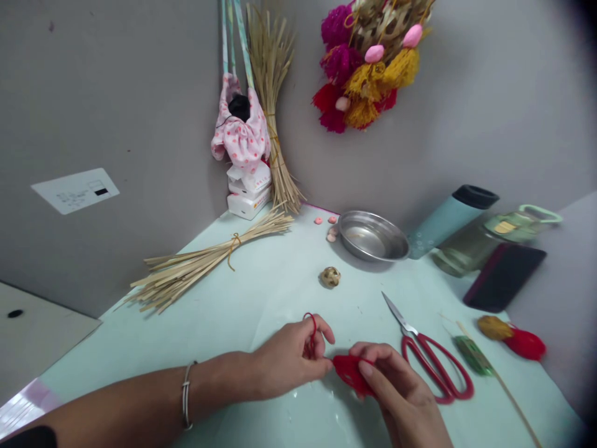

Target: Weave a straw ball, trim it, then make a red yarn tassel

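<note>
Right hand (403, 389): thumb and fingers clamped on a red yarn bundle (347, 371), held over the pale green table (275, 292) between the two hands. Left hand (291, 358): fingers curled, a red strand (313, 330) looped about them; thumb tip at the bundle's left end. From where I stand I cannot tell whether that thumb pinches the strand. Red-handled scissors (422, 348) lie partly open near the right hand, blades pointing away from the person. Beyond the hands: a small woven ball (331, 277), then a metal bowl (373, 236).
</note>
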Demonstrator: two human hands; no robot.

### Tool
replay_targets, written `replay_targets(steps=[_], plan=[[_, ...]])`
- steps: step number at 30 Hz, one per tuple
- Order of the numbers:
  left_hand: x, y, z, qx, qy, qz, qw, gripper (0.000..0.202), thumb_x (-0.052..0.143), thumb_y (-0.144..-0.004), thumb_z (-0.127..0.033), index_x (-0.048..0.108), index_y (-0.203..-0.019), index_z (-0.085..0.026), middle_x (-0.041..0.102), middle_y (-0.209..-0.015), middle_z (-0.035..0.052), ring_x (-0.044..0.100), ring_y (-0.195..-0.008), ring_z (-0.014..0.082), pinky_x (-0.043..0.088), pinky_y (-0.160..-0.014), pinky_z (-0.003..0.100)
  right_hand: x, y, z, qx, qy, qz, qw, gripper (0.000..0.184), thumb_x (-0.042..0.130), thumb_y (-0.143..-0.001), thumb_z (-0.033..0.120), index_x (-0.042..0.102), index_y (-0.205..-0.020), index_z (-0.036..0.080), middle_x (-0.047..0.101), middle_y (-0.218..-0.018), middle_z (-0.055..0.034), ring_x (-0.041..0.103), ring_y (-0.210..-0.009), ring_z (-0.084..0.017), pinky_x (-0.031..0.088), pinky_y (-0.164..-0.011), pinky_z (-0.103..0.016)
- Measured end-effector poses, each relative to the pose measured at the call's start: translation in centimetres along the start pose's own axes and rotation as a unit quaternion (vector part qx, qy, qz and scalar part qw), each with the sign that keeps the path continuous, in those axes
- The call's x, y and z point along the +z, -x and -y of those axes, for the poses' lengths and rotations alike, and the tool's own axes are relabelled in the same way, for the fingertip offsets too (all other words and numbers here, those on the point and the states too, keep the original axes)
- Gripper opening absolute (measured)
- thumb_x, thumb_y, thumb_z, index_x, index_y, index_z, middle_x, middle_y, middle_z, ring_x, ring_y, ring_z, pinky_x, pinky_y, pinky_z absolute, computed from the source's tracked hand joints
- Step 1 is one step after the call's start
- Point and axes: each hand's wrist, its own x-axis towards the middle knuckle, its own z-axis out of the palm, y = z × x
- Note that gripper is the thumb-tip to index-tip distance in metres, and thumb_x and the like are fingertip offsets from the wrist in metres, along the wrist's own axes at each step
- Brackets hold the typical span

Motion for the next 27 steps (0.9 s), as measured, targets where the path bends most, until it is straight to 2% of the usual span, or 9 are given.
replay_targets(steps=[3,6,8,10,13,16,19,23,27], plan=[[-0.3,0.2,0.0,0.041,-0.049,-0.029,0.998,0.024,0.062,-0.074,-0.014,0.055,-0.096,-0.02,0.051,-0.075,-0.0057,0.047,-0.064,0.0083,0.039,-0.061,0.021,-0.1,-0.2,-0.1,0.022,-0.007,-0.02,1.0,0.032,0.086,-0.065,0.04,0.068,-0.081,0.02,0.068,-0.078,-0.0022,0.052,-0.053,-0.011,0.04,-0.043,-0.02],[-0.5,0.4,0.1,0.078,-0.107,-0.007,0.991,0.015,0.063,-0.075,-0.015,0.06,-0.089,-0.02,0.053,-0.081,-0.0033,0.049,-0.067,0.0089,0.04,-0.062,0.021,-0.4,-0.4,-0.2,0.031,0.0,-0.038,0.999,0.04,0.086,-0.065,0.041,0.069,-0.096,0.021,0.071,-0.087,-0.0033,0.049,-0.049,-0.009,0.041,-0.045,-0.023],[-0.4,0.4,0.1,0.09,-0.125,-0.005,0.988,0.008,0.063,-0.076,-0.015,0.063,-0.083,-0.019,0.053,-0.082,-0.0024,0.05,-0.068,0.0089,0.04,-0.063,0.022,-0.8,-0.5,-0.2,0.029,0.013,-0.035,0.999,0.04,0.081,-0.07,0.045,0.068,-0.1,0.023,0.072,-0.089,-0.0036,0.05,-0.05,-0.01,0.043,-0.049,-0.025],[-0.3,0.4,0.0,0.066,-0.093,-0.014,0.993,0.004,0.063,-0.076,-0.017,0.063,-0.08,-0.018,0.053,-0.077,-0.003,0.048,-0.064,0.0084,0.038,-0.06,0.021,-1.2,-0.5,-0.2,0.026,0.042,-0.008,0.999,0.041,0.075,-0.075,0.051,0.069,-0.104,0.022,0.069,-0.074,-0.0019,0.051,-0.053,-0.013,0.043,-0.051,-0.026],[-0.2,0.2,-0.3,-0.004,0.019,-0.002,1.0,0.009,0.066,-0.076,-0.024,0.06,-0.078,-0.017,0.051,-0.064,-0.0055,0.043,-0.051,0.0065,0.034,-0.049,0.02,-1.3,-0.2,0.1,0.005,0.093,0.023,0.995,0.048,0.077,-0.072,0.052,0.07,-0.111,0.023,0.058,-0.057,0.0028,0.049,-0.055,-0.015,0.041,-0.052,-0.025],[-0.3,0.1,-0.6,-0.039,0.087,0.036,0.995,0.016,0.067,-0.075,-0.03,0.057,-0.077,-0.017,0.05,-0.057,-0.0069,0.041,-0.043,0.006,0.033,-0.043,0.02,-0.9,0.1,0.5,-0.009,0.114,0.016,0.993,0.034,0.081,-0.069,0.045,0.074,-0.094,0.023,0.06,-0.061,0.0027,0.048,-0.056,-0.013,0.041,-0.053,-0.023],[-0.6,0.0,-0.7,-0.039,0.088,0.064,0.993,0.019,0.065,-0.079,-0.034,0.057,-0.081,-0.017,0.05,-0.052,-0.007,0.044,-0.043,0.0076,0.035,-0.044,0.02,-0.7,-0.1,0.6,-0.007,0.109,0.009,0.994,0.025,0.081,-0.069,0.043,0.073,-0.077,0.021,0.064,-0.063,0.0015,0.05,-0.056,-0.012,0.042,-0.054,-0.022],[-0.7,0.0,-0.7,-0.027,0.045,0.076,0.996,0.018,0.062,-0.08,-0.029,0.058,-0.093,-0.017,0.056,-0.061,-0.0049,0.046,-0.047,0.0074,0.039,-0.047,0.02,-1.3,-0.8,0.1,0.013,0.107,0.02,0.994,0.027,0.083,-0.068,0.042,0.073,-0.08,0.021,0.063,-0.061,0.0018,0.05,-0.053,-0.011,0.041,-0.05,-0.021],[-0.6,-0.1,-0.4,-0.036,0.032,0.083,0.995,0.013,0.059,-0.078,-0.02,0.059,-0.09,-0.017,0.056,-0.063,-0.0046,0.046,-0.046,0.007,0.038,-0.044,0.019,-1.8,-0.9,-0.1,-0.004,0.156,0.023,0.987,0.024,0.077,-0.074,0.043,0.072,-0.083,0.021,0.066,-0.063,0.0004,0.053,-0.054,-0.013,0.042,-0.05,-0.021]])
